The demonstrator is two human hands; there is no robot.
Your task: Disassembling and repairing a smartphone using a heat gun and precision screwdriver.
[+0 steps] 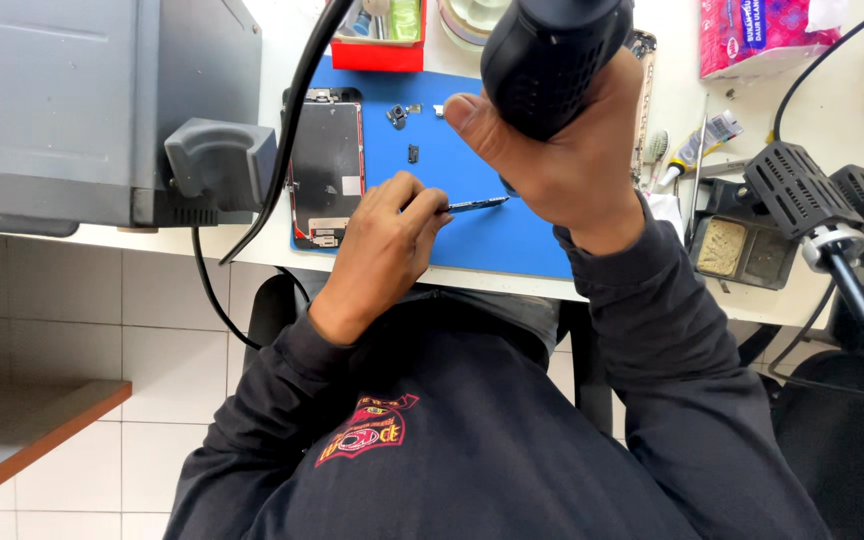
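Closest to the lens, the black hot-air tool (552, 55) fills the top of the view, the right hand (562, 150) wrapped tight round its vented body, fingers closed on it, thumb pointing left; its thick black cable (287, 140) sweeps down across the grey machine (62, 100) and off the table edge; the tool's bulk hides the mat just behind it, so its nozzle cannot be seen; lower down, the left hand (387, 240) rests on the blue mat (492, 240), fingers pinched together on a slim dark tweezer-like tool (472, 205); that tool lies nearly level, long axis left to right, tip pointing right toward the right wrist; just left sits an opened phone screen (325, 170), standing lengthwise away from the person; small dark parts (398, 116) lie above the fingers; a red tray (377, 45) beyond, soldering stands (812, 200) far right.
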